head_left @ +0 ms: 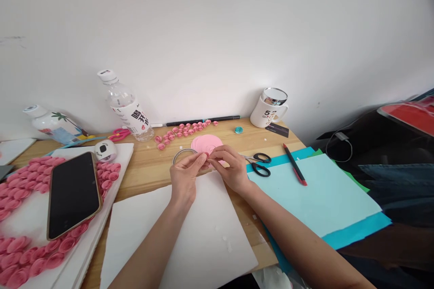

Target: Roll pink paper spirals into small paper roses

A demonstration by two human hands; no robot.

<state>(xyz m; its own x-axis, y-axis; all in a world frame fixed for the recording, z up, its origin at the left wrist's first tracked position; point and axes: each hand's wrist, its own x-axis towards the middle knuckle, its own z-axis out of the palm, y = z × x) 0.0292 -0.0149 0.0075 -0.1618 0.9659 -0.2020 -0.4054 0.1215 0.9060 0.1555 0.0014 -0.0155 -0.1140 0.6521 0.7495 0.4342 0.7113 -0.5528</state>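
My left hand (185,178) and my right hand (232,168) meet above the far edge of a white board (183,230). Pinched between the fingertips of both is a small pink paper roll (207,155), mostly covered by the fingers. Just behind them lie pink paper circles (207,142), partly hidden, and a grey ring (179,152) beside my left hand. Scissors (261,158) with black handles rest to the right of my right hand. Several small rolled pink paper flowers (179,131) are spread near the wall.
At left, a phone (73,194) lies on a board covered with pink paper flowers (40,257). A water bottle (130,110) and a white mug (267,108) stand at the back. Rightward are pale blue paper (312,194), a pen (294,165) and a teal paper roll (239,130).
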